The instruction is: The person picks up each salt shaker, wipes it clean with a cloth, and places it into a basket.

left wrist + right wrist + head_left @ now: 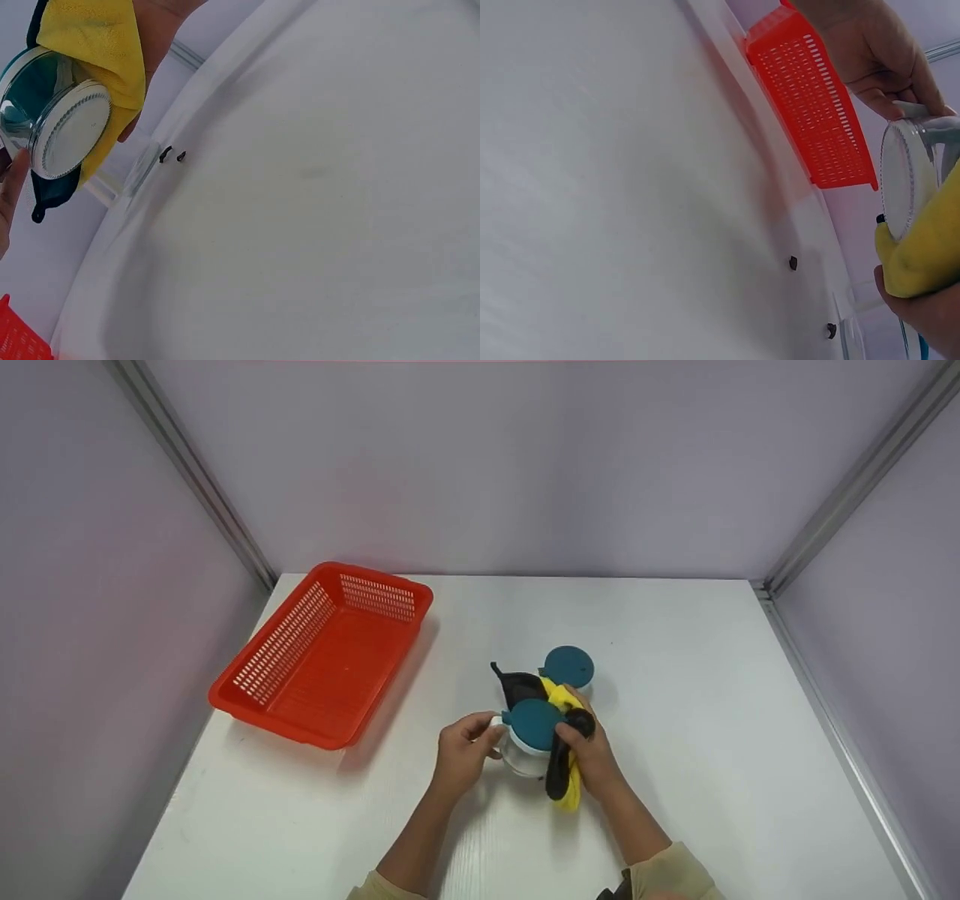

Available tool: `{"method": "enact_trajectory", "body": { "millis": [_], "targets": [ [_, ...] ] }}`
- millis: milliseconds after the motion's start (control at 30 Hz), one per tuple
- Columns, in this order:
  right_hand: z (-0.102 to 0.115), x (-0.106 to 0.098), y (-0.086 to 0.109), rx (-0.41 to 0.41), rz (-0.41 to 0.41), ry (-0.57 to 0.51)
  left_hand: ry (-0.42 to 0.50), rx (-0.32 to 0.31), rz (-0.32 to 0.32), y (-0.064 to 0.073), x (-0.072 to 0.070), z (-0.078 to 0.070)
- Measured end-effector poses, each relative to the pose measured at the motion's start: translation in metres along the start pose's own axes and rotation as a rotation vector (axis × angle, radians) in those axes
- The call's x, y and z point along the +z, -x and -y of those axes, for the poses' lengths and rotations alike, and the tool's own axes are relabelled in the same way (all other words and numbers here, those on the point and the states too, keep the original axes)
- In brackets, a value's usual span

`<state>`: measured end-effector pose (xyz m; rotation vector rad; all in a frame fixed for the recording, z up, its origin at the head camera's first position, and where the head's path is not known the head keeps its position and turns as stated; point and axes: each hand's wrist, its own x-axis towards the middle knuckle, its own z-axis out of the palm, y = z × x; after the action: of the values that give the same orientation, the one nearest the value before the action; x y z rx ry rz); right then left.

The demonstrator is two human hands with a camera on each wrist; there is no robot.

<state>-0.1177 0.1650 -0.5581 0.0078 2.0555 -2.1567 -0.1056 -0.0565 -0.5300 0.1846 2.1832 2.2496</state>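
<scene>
A clear glass jar [523,762] with a teal lid [535,723] is held up in front of me. My left hand [461,754] pinches its white handle [497,723] between thumb and fingers. On the other side my right hand [592,754] grips a yellow and black cloth [571,791] and presses it against the jar. From below, the left wrist view shows the jar's round ridged base [75,131] with the yellow cloth [97,45] wrapped beside it. The right palm is hidden behind the cloth.
A red plastic basket [341,660] with slotted sides stands at the left of the white table [712,720]. Behind the right hand is another teal-lidded container [568,666]. Small dark bits [793,262] appear on the table in the wrist views. Walls enclose the back and sides.
</scene>
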Motion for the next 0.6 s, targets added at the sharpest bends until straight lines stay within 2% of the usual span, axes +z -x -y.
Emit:
{"method": "enact_trajectory", "body": {
  "millis": [133,200,433,600],
  "targets": [
    [0.001,0.0,-0.002,0.097,0.014,-0.07,0.003,0.016,0.016,0.0,0.0,0.0],
    [0.004,0.0,-0.002,0.176,0.013,-0.094,0.005,0.025,0.025,0.0,0.0,0.0],
    [0.016,0.0,-0.003,0.396,0.031,-0.079,0.008,0.058,0.051,0.0,-0.001,0.002],
    [0.022,0.0,-0.003,0.461,0.068,-0.083,0.024,0.082,0.039,-0.001,-0.001,0.005]
  ]
}}
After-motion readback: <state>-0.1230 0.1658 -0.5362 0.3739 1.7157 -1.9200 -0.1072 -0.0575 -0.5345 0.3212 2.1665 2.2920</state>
